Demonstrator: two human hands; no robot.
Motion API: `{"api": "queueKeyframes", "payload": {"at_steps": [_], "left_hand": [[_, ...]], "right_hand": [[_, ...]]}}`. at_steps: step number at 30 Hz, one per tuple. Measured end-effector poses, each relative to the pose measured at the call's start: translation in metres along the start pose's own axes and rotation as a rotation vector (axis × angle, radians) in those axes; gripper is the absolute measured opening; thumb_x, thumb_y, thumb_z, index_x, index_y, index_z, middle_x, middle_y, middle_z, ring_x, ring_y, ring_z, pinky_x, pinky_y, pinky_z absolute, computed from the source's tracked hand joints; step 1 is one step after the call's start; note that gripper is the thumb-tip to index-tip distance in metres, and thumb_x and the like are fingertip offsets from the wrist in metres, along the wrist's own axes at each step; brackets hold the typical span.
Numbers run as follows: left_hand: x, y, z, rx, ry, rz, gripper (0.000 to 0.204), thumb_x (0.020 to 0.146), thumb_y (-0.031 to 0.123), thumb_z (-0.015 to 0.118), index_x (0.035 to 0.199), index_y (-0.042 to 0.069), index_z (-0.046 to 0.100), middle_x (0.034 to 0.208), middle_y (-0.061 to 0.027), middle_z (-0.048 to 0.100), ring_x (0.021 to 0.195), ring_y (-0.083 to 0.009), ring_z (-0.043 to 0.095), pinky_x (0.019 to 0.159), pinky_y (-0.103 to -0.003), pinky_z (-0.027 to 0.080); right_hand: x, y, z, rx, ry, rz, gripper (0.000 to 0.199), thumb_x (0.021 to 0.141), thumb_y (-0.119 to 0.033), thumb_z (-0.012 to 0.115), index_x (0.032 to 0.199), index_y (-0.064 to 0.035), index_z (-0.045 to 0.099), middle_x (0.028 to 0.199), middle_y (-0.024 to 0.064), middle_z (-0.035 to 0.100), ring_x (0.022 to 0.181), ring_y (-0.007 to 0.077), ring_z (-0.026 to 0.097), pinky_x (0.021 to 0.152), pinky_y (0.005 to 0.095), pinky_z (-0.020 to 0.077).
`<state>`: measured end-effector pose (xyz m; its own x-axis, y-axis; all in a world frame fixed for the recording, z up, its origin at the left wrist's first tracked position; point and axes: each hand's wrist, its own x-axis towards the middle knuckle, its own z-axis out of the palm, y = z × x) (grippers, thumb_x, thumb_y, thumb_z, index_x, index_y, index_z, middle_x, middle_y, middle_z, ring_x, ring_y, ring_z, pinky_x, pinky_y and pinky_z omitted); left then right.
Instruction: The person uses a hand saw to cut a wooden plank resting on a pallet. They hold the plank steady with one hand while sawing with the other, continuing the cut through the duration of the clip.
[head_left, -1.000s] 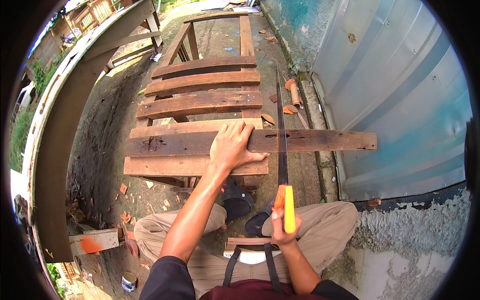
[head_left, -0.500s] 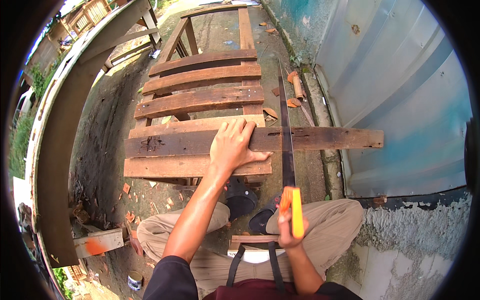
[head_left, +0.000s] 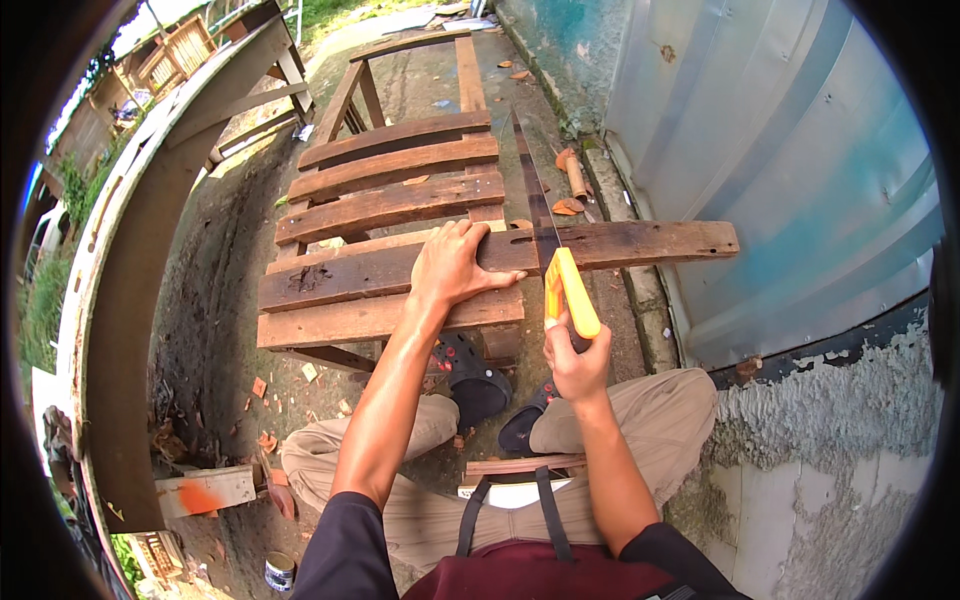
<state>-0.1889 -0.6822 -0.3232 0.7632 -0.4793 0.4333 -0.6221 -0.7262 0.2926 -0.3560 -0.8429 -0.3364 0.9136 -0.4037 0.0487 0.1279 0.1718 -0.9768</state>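
A dark, weathered wooden plank (head_left: 650,243) lies crosswise on a slatted wooden frame (head_left: 395,205), its right end jutting out past the frame toward the metal sheet. My left hand (head_left: 452,265) bears down on the plank, fingers over its far edge and thumb stretched right along it. In my right hand (head_left: 580,362) is the yellow-and-black handle of a handsaw (head_left: 533,195). The blade crosses the plank just right of my left thumb, its tip pointing away from me. Whether the teeth have cut into the wood is hard to see.
Corrugated metal sheeting (head_left: 770,150) and a rough wall (head_left: 830,410) stand close on the right. A long wooden structure (head_left: 130,300) runs along the left. Wood scraps and dry leaves (head_left: 567,207) litter the ground, with a small can (head_left: 279,570) at lower left.
My right hand has pushed the saw forward, bringing its handle up close to the plank. My left hand remains on the plank. The whole view has shifted slightly.
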Motion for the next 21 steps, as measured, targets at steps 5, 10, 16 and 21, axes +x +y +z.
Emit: {"api": "queueKeyframes", "payload": {"at_steps": [5,10,16,21], "left_hand": [[0.000,0.007,-0.008,-0.028,-0.096,-0.077,0.085,0.061,0.069,0.086,0.112,0.002,0.073,0.108,-0.0169,0.069,0.109,-0.0352,0.065,0.098,-0.047,0.051],[-0.002,0.002,-0.004,0.001,-0.120,-0.048,0.092,0.061,0.075,0.083,0.119,0.005,0.072,0.127,-0.0173,0.066,0.133,-0.0331,0.055,0.117,-0.055,0.037],[-0.007,0.008,0.002,0.200,-0.106,-0.040,0.105,0.068,0.080,0.075,0.140,0.005,0.059,0.152,-0.0197,0.054,0.145,-0.0345,0.047,0.122,-0.059,0.028],[-0.010,0.011,-0.004,0.177,-0.081,0.013,0.099,0.071,0.076,0.075,0.136,0.003,0.061,0.145,-0.0195,0.060,0.136,-0.0341,0.055,0.117,-0.054,0.035]], "right_hand": [[-0.001,-0.012,0.007,-0.135,-0.035,-0.063,0.021,0.097,-0.007,0.067,0.078,-0.0027,0.060,0.060,-0.0038,0.054,0.050,0.0044,0.046,0.047,0.0261,0.0339],[-0.010,-0.015,0.017,-0.276,-0.023,-0.270,0.025,0.098,-0.007,0.068,0.075,-0.0038,0.058,0.060,-0.0052,0.055,0.051,0.0028,0.045,0.046,0.0257,0.0317],[-0.018,0.018,0.006,-0.030,0.019,-0.089,0.030,0.099,-0.016,0.071,0.075,-0.0018,0.061,0.062,-0.0031,0.054,0.059,0.0051,0.046,0.053,0.0276,0.0363],[-0.024,0.023,0.006,-0.162,-0.013,-0.259,0.029,0.099,-0.021,0.071,0.082,-0.0002,0.061,0.065,0.0046,0.060,0.059,0.0111,0.055,0.056,0.0323,0.0442]]}}
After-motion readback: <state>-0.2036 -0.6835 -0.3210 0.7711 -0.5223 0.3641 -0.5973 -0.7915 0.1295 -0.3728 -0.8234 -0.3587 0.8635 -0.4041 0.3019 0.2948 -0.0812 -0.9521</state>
